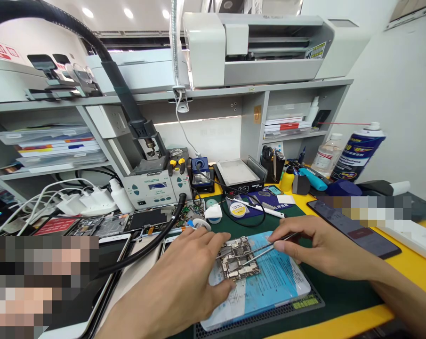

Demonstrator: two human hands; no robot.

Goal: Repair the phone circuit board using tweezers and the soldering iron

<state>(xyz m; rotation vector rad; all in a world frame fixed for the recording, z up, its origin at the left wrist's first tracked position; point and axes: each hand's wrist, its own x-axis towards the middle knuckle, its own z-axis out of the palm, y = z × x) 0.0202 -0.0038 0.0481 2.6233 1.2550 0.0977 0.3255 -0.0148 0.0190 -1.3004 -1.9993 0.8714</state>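
A phone circuit board (pixel 230 273), crowded with small chips and metal shields, lies on a blue and white box (pixel 269 292). My left hand (pixel 184 270) reaches over the board's left side, its thumb at the near edge and fingers at the far edge, steadying it. In my right hand (pixel 311 247) a pair of metal tweezers (pixel 261 254) is pinched between thumb and fingers. The tweezers point left, with their tips over the middle of the board. Whether the tips touch a part is too small to tell. My left hand hides the board's left edge.
Left stand a soldering station (pixel 152 188), its black cable (pixel 156 245) and large phones or tablets (pixel 117 263). Behind are a soldering iron (pixel 258 205) and a heating plate (pixel 239 172). A dark phone (pixel 350 228) and spray can (pixel 357 153) are right. A green mat (pixel 347 296) covers the bench.
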